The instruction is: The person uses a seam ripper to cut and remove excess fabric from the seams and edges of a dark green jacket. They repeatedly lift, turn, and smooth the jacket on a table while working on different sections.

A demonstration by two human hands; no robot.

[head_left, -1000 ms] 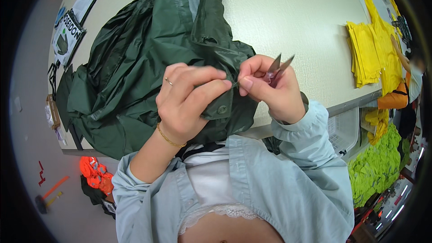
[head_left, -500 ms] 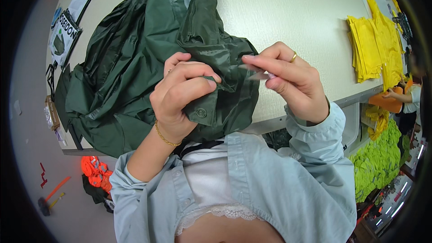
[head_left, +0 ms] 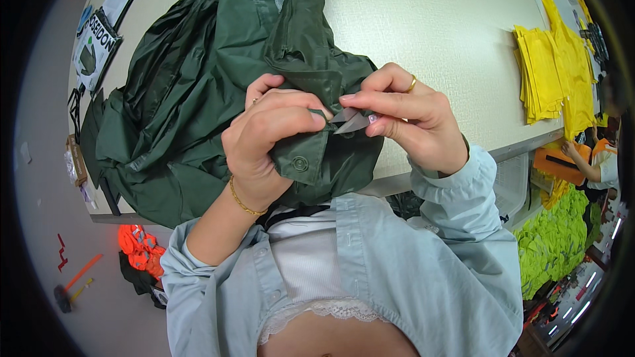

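Note:
A dark green waterproof jacket lies bunched over the table and hangs toward me at its front edge. My left hand is closed on a flap of it, pinching the edge between thumb and fingers. A round snap button shows on the flap just below those fingers. My right hand grips a small pair of thread snips between thumb and fingers. Their pointed blades are slightly apart at the cloth edge beside my left fingertips. Whether a thread lies between them is too small to tell.
Flat yellow garments lie at the table's right edge, and packaged items along its left. Orange garments sit below at left. A lime-green pile and a co-worker's arm holding something orange are at right.
My right hand has moved left and slightly down, bringing the snips from beside the flap to its edge. My left hand keeps its hold, almost unmoved. The co-worker's arm at right has shifted.

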